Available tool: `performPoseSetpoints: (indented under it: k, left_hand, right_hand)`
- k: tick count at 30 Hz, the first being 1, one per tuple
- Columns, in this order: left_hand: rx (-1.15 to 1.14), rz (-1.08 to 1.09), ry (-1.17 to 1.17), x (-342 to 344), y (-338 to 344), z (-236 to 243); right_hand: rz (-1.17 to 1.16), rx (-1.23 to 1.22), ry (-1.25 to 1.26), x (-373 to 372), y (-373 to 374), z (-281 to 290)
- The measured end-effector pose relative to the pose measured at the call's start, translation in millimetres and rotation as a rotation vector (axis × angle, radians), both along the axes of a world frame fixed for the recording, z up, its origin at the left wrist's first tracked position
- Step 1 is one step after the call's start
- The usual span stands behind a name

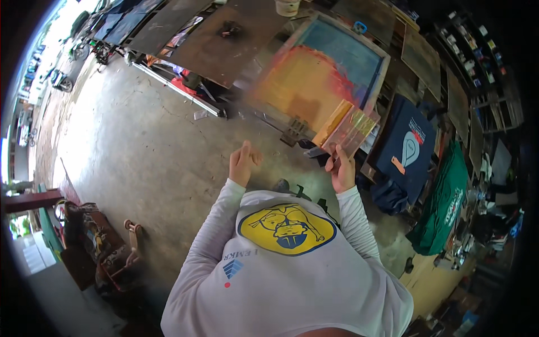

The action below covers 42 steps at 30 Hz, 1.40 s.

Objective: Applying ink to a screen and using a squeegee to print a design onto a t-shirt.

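My right hand (342, 172) is closed around the near edge of a squeegee (346, 132), a flat block with an orange wooden strip and a shiny pinkish face. The squeegee is held in front of the lower right part of a screen-printing frame (314, 76), whose mesh is stained orange, red and blue. Over the concrete floor, my left hand (243, 164) is held up with curled fingers and a raised thumb, and nothing shows in it. A dark metal hinge clamp (293, 130) sits at the frame's near edge.
Dark boards (216, 45) stretch away at the far left. To the right lie a printed navy cloth (405, 147) and a green cloth (443, 205). A pale bucket (287, 7) stands behind the frame. Wooden chairs (106, 241) are at left; shelves (474, 48) are at far right.
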<state>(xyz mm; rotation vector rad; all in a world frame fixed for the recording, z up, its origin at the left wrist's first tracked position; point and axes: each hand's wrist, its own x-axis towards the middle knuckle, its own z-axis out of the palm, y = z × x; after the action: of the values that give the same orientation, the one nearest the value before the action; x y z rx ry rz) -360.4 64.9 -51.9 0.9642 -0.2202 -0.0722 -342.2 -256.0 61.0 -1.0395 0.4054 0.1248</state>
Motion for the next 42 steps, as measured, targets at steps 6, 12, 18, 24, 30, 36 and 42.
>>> performPoseSetpoints:
  k: [6,12,18,24,30,36,42]
  left_hand:
    - [0.553,0.108,0.090,67.3,-70.4,126.3]
    - [0.825,-0.362,-0.294,212.6,-96.7,154.3]
    - [0.666,-0.631,-0.491,324.4,-197.3,162.3]
    - [0.413,-0.947,-0.404,372.0,-281.3,93.6]
    - [0.225,-1.184,0.054,374.7,-330.9,66.9]
    - [0.481,-1.003,0.072,377.6,-356.6,24.1]
    - [0.581,-0.835,0.015,420.4,-340.9,-29.0]
  right_hand:
    - [-0.173,-0.101,0.003,27.7,-28.9,-8.4]
    - [-0.340,-0.301,-0.007,59.2,2.3,-9.7]
    - [-0.492,-0.649,0.046,89.7,28.9,-35.8]
    - [-0.532,-1.294,0.283,141.3,55.1,-23.5]
    - [-0.413,-1.423,0.630,157.3,62.5,-26.7]
    - [-0.376,-1.431,0.764,179.9,69.5,-28.6]
    - [-0.283,-1.372,0.838,211.0,94.0,-32.8]
